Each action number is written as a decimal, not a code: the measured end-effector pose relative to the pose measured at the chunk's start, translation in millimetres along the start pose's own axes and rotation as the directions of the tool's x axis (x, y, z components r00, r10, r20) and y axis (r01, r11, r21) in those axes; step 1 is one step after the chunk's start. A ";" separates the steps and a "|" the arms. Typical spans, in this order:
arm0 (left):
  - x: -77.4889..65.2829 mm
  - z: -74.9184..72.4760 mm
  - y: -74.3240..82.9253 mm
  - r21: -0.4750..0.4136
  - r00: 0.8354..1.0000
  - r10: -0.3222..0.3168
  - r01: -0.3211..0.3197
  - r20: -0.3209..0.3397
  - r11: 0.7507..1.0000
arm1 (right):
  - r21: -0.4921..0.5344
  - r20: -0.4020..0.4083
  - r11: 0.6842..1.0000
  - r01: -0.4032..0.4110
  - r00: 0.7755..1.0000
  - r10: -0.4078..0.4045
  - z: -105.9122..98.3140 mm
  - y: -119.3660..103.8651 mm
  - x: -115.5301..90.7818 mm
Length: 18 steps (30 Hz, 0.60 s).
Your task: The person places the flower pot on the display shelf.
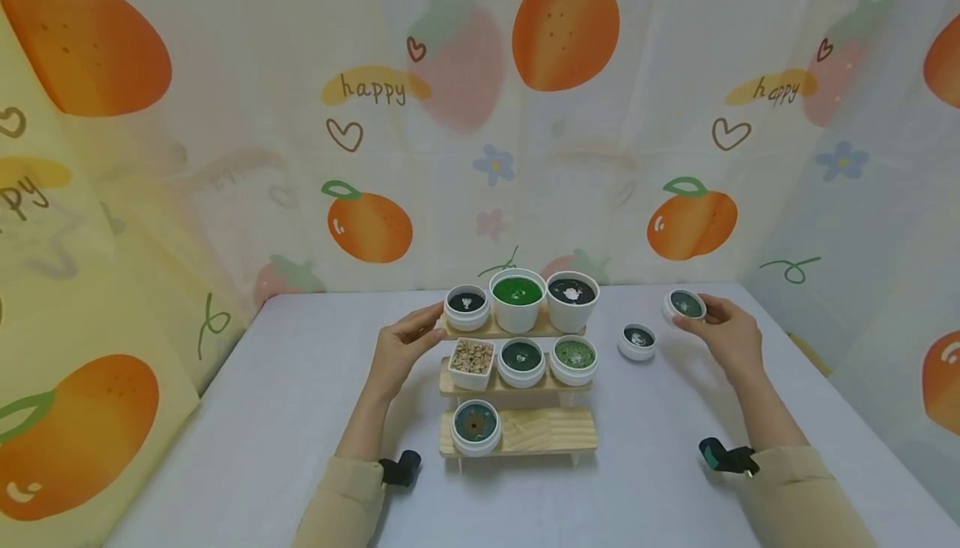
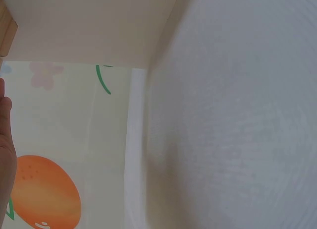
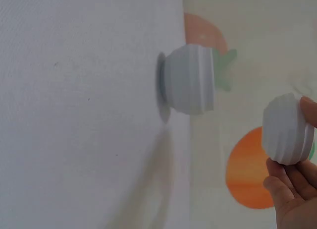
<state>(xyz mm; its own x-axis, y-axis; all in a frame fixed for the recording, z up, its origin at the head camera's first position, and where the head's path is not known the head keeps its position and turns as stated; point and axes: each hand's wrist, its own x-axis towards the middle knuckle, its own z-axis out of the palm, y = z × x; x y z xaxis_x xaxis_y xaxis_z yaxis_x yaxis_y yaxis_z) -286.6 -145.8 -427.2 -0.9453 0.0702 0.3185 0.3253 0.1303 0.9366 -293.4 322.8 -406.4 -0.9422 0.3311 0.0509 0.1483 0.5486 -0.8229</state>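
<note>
My right hand (image 1: 723,335) pinches a small round white cup (image 1: 686,304) with dark green contents, held above the table at right. In the right wrist view, thumb and fingers grip that ribbed cup (image 3: 285,130) from its side. Another small white cup (image 1: 637,342), dark inside, stands on the table to its left. My left hand (image 1: 405,348) is at the left end of a three-tier wooden rack (image 1: 551,431), fingers fairly straight beside the top tier and its small dark-filled cup (image 1: 467,308). Only a sliver of this hand (image 2: 5,140) shows in the left wrist view.
A taller green-filled cup (image 1: 517,299) and a dark one (image 1: 573,301) share the top tier. The middle tier carries a square cup of brownish bits (image 1: 472,363) and two round green-filled cups. One blue-grey-filled cup (image 1: 476,427) sits left on the lowest tier. A fruit-print curtain (image 1: 450,156) hangs behind.
</note>
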 end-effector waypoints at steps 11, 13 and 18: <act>1.6 -0.3 -0.5 0.007 1.000 0.002 -0.002 0.002 1.000 | 0.009 0.014 0.994 0.112 0.994 -0.112 -7.1 -35.1 -21.6; 1.4 -0.1 -0.5 0.004 1.000 0.002 -0.002 0.002 1.000 | 0.005 0.011 0.991 0.133 0.991 -0.133 -7.5 -41.4 -26.4; 0.5 -0.1 -0.4 0.005 1.000 -0.005 0.005 0.002 1.000 | 0.033 0.014 0.982 0.183 0.983 -0.184 -7.5 -54.7 -37.1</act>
<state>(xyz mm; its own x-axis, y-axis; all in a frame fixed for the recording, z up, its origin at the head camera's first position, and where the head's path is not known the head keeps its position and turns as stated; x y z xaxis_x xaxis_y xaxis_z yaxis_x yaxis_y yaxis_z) -287.3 -145.9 -427.4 -0.9469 0.0712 0.3136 0.3207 0.1352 0.9375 -264.3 286.3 -359.1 -0.9574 0.2140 0.1936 -0.0369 0.5746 -0.8176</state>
